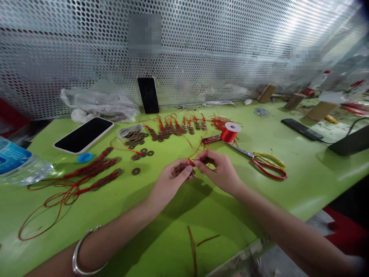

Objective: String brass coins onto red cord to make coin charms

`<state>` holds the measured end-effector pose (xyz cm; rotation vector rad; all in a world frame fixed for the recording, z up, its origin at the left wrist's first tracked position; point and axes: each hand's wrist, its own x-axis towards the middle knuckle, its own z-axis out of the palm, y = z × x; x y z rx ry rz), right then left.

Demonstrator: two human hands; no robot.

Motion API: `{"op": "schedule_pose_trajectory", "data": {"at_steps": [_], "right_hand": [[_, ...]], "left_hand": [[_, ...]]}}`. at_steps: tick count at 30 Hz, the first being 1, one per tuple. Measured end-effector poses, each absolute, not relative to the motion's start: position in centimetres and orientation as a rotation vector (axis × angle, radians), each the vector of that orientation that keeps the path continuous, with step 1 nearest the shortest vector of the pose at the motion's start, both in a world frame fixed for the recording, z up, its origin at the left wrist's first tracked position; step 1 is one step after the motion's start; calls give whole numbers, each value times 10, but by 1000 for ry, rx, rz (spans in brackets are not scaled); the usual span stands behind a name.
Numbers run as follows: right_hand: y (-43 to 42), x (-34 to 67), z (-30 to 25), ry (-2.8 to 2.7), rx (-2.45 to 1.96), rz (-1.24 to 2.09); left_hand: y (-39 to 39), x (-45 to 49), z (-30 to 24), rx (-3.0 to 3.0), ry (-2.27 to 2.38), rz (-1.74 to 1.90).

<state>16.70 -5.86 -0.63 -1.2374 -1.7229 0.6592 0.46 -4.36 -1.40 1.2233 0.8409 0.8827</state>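
My left hand [173,177] and my right hand [217,169] meet over the green table [161,231], fingertips pinched together on a thin red cord [193,157]. The cord runs up toward a red thread spool [230,132]. Loose bronze coins [142,153] lie just left of my hands. A row of coins tied with red cord [175,127] sits behind them. Long strings of coins on red cord [96,171] stretch out at the left. A silver bangle [83,254] circles my left forearm.
Red-and-yellow scissors [263,161] lie right of my hands. A phone [83,134] lies flat at the left, another [148,94] leans on the perforated metal wall. A plastic bottle [17,163], blue cap [85,157], plastic bag [100,104] and black devices [301,129] surround them.
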Motion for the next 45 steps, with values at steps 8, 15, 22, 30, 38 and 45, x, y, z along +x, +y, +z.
{"op": "schedule_pose_trajectory", "data": {"at_steps": [8,15,22,30,38,45], "right_hand": [[-59,165,-7,-1777,-1225,587],[-59,164,-10,-1753,-1236,585],[-59,161,-14,-1719,-1185,690],[-48,160,-23,-1938,-1124,689],[-55,157,-18,-2062,-1227,829],[-68,166,2,-1948,-1033,1195]], "left_hand": [[-46,4,-14,1190,968,976],[-46,4,-14,1129,997,1000],[-46,5,-13,1186,1055,1052],[-44,5,-14,1187,997,997],[-35,1,-12,1064,1063,1128],[-18,-11,-14,1165,1187,1151]]}}
